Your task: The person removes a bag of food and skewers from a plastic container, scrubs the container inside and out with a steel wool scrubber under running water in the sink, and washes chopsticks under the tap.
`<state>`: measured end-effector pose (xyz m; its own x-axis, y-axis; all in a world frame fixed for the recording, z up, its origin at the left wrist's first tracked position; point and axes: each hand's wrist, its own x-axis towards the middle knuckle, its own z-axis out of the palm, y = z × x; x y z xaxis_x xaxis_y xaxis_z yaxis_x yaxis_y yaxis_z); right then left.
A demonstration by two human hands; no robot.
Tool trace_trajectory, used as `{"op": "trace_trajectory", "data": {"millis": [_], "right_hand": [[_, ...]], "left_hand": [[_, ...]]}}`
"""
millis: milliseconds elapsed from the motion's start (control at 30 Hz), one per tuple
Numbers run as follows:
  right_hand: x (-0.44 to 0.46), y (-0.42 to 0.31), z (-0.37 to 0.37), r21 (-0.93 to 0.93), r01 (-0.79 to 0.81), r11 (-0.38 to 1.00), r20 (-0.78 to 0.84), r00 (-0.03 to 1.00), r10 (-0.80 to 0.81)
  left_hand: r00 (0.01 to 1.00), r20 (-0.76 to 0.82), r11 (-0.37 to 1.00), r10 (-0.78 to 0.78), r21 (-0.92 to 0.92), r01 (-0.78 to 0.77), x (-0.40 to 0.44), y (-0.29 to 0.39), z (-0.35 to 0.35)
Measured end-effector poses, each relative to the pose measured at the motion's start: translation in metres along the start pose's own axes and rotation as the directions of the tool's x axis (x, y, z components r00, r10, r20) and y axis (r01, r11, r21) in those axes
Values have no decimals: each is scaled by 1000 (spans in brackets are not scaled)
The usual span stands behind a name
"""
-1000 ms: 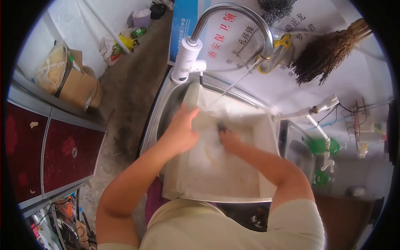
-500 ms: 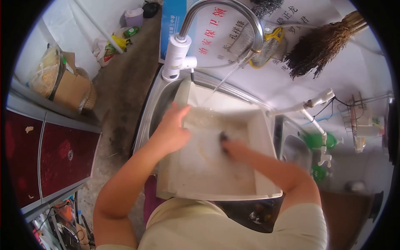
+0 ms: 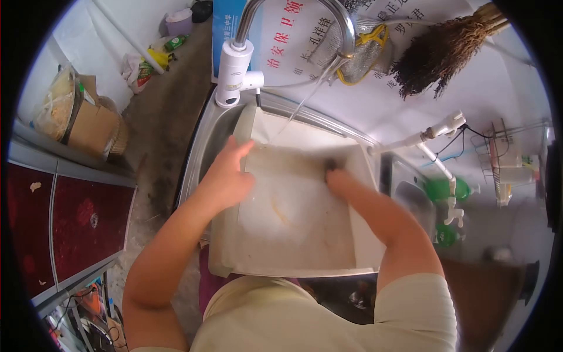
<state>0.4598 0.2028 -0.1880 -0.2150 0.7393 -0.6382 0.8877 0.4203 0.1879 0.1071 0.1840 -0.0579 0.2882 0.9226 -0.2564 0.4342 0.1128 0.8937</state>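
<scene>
Though blurred, right grip (image 3: 340,180) closed round a dark object (image 3: 331,165), long axis unclear; left grip (image 3: 226,176) half-spread on upward-facing tub (image 3: 293,234).

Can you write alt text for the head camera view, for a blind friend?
A person's right hand holds a blurred dark object inside a pale tub at a metal sink; the left hand rests on the tub's side. Water pours from a faucet.

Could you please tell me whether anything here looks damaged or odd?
Yes: a yellowish-brown streak stands out against the paler floor of the white tub, and a pale patch interrupts the dark red cabinet door, possibly chipped.
</scene>
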Motion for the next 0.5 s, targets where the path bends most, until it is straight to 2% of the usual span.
{"op": "trace_trajectory", "data": {"millis": [67, 100, 133, 167, 233, 400, 467, 500], "right_hand": [[-9, -17, -17, -81, 73, 994, 258, 965, -50], [-22, -34, -31, -139, 270, 953, 397, 897, -196], [-42, -49, -39, -162, 459, 873, 539, 783, -312], [-66, -61, -31, -24, 237, 971, 513, 837, -191], [-123, -107, -79, 116, 342, 932, 538, 767, -349], [-84, -71, -35, -195, 305, 932, 324, 917, -232], [-33, -18, 11, -61, -19, 998, 97, 995, 25], [-25, -16, 8, -35, -4, 999, 119, 993, 8]], "left_hand": [[1000, 0, 1000, -29, -4, 29, 0, -1, 0], [1000, 1, 1000, -31, 1, 31, -1, -1, 0], [999, 4, 999, -33, 5, 33, -2, 0, 0], [999, 7, 999, -32, 7, 32, -2, 1, 1], [1000, -9, 999, -10, 33, 10, -1, -2, 2], [999, -31, 992, 43, 119, -39, 0, -11, 10], [1000, -9, 997, 18, 79, -17, -1, -5, 5], [1000, -2, 997, 9, 71, -9, -2, -4, 4]]}}
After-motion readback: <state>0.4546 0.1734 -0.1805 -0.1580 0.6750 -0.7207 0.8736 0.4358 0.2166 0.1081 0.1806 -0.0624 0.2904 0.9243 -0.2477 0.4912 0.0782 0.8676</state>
